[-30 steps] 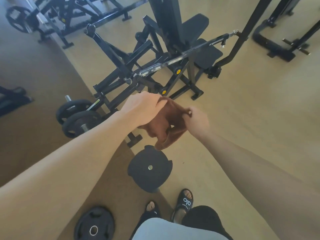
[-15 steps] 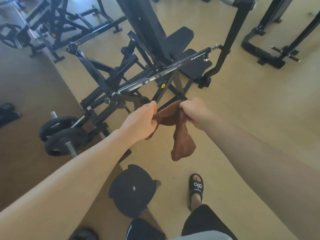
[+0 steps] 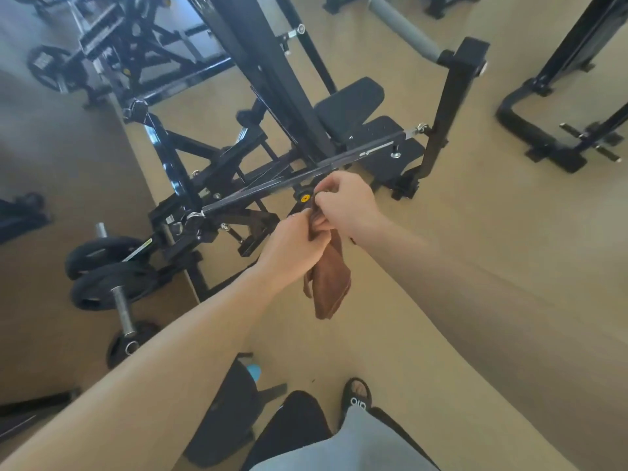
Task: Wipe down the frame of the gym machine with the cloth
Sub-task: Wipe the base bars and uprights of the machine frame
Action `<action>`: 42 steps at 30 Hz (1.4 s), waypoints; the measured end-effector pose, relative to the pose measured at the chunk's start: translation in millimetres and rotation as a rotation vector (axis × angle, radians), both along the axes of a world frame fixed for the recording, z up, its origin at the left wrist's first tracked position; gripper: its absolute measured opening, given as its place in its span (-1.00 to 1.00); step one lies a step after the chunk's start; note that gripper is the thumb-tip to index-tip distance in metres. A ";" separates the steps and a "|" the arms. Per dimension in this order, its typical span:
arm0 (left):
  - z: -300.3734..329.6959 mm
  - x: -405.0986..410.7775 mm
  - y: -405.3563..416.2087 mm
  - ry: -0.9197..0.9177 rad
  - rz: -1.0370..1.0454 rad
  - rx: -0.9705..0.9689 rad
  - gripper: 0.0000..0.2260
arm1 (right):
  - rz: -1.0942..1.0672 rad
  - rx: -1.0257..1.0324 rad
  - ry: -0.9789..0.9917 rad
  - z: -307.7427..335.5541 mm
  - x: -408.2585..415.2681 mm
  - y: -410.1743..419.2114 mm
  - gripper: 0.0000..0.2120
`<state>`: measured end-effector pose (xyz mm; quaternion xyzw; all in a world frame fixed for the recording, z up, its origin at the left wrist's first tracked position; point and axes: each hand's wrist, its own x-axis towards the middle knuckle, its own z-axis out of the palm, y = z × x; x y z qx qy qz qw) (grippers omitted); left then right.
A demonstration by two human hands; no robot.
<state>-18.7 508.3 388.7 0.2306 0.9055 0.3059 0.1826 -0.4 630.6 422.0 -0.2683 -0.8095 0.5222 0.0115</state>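
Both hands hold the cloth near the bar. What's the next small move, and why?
Probably lay the cloth over the bar: both the left hand and right hand grip its top, the rest hangs free, and no wiping contact shows yet.

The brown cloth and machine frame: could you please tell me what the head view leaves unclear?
- Cloth: its top is hidden inside the left hand and right hand.
- Frame bar: the stretch behind the right hand is covered.
- Machine upright: cut off by the top edge.
- Dust on the frame: too small to tell.

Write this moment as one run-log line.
left hand: grips cloth | right hand: pinches cloth top | cloth: hanging, off frame | wiping: not begun
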 end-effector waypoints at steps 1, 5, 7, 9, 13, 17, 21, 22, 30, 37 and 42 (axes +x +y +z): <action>2.0 -5.3 5.5 0.008 0.013 -0.005 -0.95 | 0.029 0.050 0.019 3.2 -4.1 4.2 -0.87; 8.2 -32.8 12.1 -0.015 0.046 -0.003 -0.85 | 0.025 0.082 0.064 13.6 -25.7 24.7 -0.89; 11.1 -49.2 13.2 -0.049 -0.002 -0.018 -0.81 | 0.041 0.052 0.042 19.3 -38.7 34.7 -0.91; 13.1 -67.5 15.6 -0.070 -0.059 -0.067 -0.76 | 0.111 0.078 0.010 26.0 -53.6 41.9 -0.93; 18.3 -102.0 22.1 -0.225 -0.013 -0.024 -0.61 | 0.301 0.092 -0.072 42.3 -90.5 50.4 -0.74; 29.9 -146.9 22.2 -0.563 0.154 0.149 -0.66 | 0.406 0.068 -0.092 49.8 -136.2 60.3 -0.62; 35.9 -184.8 5.9 -0.732 0.331 0.329 -0.64 | 0.326 -0.125 -0.115 23.2 -169.0 69.4 -0.53; 36.7 -193.1 1.9 -0.753 0.378 0.373 -0.66 | 0.312 -0.169 -0.163 9.5 -174.7 69.1 -0.50; 54.2 -248.3 -9.7 -0.851 0.419 0.432 -0.53 | 0.470 -0.350 -0.357 -64.6 -212.4 47.9 -0.66; 52.9 -275.8 -16.3 -0.657 0.456 0.331 -0.73 | 0.456 -0.087 -0.246 -55.5 -237.7 68.6 -0.88; 49.6 -281.0 -16.0 -0.412 0.472 0.339 -0.74 | 0.361 0.020 -0.064 -51.3 -250.1 87.3 -0.80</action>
